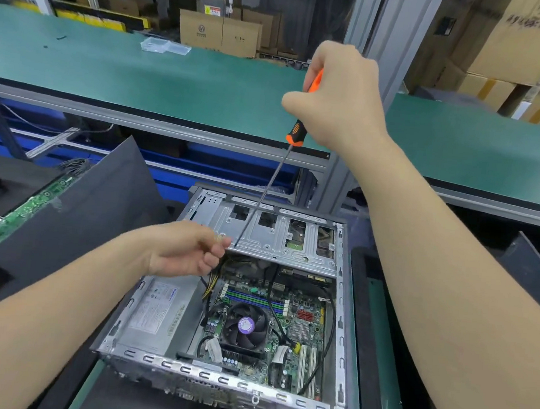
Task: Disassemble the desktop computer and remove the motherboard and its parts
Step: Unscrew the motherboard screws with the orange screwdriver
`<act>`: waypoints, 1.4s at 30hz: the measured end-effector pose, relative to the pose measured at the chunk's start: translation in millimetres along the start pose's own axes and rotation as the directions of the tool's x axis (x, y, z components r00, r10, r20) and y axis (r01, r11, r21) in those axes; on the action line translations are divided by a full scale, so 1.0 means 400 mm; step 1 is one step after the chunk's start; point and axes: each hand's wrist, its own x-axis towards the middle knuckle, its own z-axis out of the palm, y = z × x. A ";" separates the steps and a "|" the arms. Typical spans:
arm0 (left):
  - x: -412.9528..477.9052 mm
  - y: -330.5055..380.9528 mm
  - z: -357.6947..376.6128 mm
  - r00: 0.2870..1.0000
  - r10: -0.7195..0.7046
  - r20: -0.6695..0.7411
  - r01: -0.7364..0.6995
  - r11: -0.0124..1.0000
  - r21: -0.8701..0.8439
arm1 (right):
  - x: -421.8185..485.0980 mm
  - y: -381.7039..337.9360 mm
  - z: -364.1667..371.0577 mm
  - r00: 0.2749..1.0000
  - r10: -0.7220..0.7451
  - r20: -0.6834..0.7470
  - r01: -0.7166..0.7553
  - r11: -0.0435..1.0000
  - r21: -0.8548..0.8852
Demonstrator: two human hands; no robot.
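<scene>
steel desktop computer case [212, 375], lower centre of frame, lies open; motherboard [305, 306] with cooler fan [245, 325] and power supply [159, 312] not yet removed. right hand [341, 102] grasps an orange screwdriver [294, 133], tip at the drive cage [278, 238]; left hand [185, 252] curls beside the tip, contents unclear.

case [339, 313] — bare matt metal | screwdriver handle [313, 86] — glossy orange plastic | bench mat [142, 76] — matt green

Most of the screwdriver [295, 132] handle is buried in the right hand [338, 95]. The left hand [185, 252] fingertips are blurred, pinch unclear. Motherboard [310, 302] far end is hidden under the drive cage [278, 241] beyond them. PSU label [156, 312] below the wrist is unreadable.
</scene>
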 end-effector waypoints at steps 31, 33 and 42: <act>0.005 -0.121 0.022 0.626 0.779 -0.026 -0.317 0.285 0.904 | -0.239 -0.064 0.182 0.967 -0.213 0.137 0.187 0.966 0.177; 0.013 -0.129 0.008 0.616 0.787 -0.005 -0.320 0.256 0.912 | -0.250 -0.061 0.198 0.966 -0.211 0.147 0.183 0.967 0.179; 0.044 -0.151 -0.018 0.652 0.758 -0.003 -0.306 0.267 0.914 | -0.266 -0.055 0.237 0.962 -0.206 0.180 0.178 0.971 0.161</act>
